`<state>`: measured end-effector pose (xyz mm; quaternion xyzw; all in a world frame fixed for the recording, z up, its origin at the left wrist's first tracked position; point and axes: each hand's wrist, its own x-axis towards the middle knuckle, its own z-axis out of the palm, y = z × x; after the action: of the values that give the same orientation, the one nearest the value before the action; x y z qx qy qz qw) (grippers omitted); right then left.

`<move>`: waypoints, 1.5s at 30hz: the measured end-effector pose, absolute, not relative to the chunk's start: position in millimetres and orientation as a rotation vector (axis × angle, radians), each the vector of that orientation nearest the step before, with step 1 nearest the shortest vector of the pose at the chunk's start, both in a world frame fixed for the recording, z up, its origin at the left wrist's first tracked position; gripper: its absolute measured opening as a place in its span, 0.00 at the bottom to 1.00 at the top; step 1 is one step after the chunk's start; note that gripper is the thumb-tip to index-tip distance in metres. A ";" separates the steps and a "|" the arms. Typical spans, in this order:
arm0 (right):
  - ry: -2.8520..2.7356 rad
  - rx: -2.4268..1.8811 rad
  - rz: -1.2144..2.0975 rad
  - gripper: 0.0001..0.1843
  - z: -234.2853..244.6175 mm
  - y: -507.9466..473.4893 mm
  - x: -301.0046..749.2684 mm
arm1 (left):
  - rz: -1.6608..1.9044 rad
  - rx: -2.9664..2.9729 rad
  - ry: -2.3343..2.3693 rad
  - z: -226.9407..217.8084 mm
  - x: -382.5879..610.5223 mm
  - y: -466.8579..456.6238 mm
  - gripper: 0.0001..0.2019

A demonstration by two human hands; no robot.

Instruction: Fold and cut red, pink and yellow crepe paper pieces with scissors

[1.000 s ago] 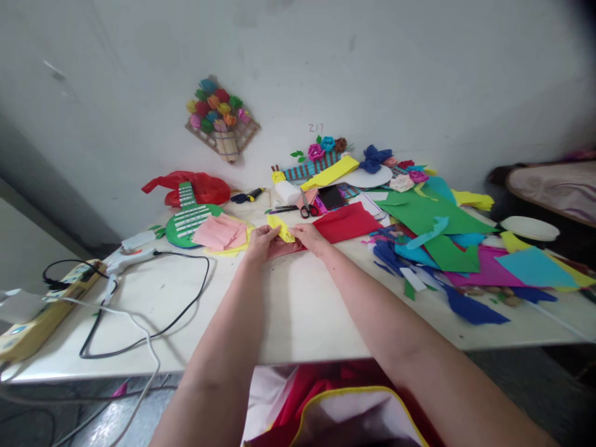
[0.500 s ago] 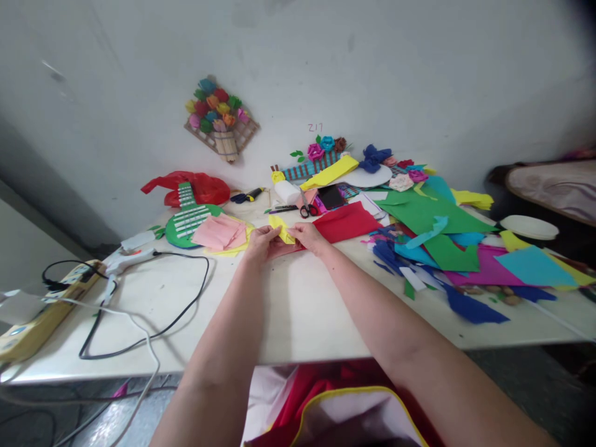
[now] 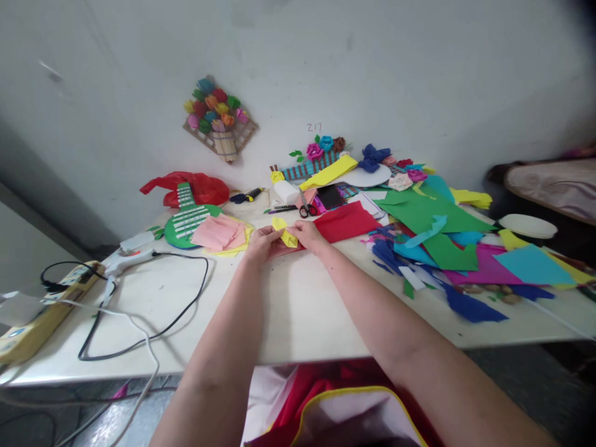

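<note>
Yellow paper piece (image 3: 285, 233) is between both hands, over the bench (image 3: 298, 310); can't tell if it touches down. The left hand (image 3: 261, 244) has its grip pinching one side, the right hand (image 3: 307, 236) pinching the other. Looks partway: paper is creased, seemingly folded, not yet let go; what's left can't be told. Red paper (image 3: 347, 222), scissors (image 3: 307, 210), pink sheets (image 3: 218, 231) lie nearby, unheld.
</note>
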<state>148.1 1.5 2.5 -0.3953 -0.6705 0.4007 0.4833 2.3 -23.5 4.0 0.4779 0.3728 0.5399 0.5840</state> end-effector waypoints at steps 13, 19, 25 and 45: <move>-1.467 -0.888 1.195 0.15 4.2 0.6 147.3 | 1.096 1.177 0.922 1.3 2.3 -25.0 0.15; -1.447 -0.862 1.197 0.16 7.1 -1.7 148.1 | 1.094 1.179 0.924 0.1 1.0 -24.0 0.16; -1.430 -0.826 1.205 0.15 7.9 -2.7 149.2 | 1.030 1.236 1.004 -1.2 0.4 -22.3 0.16; -1.546 -0.951 1.165 0.16 3.1 0.2 148.2 | 1.282 1.288 0.974 0.3 0.7 -21.2 0.16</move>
<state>148.2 0.2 3.1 -0.3885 -0.6318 0.4759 0.4727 0.7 -21.2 0.3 0.5359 0.4053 0.5333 0.5138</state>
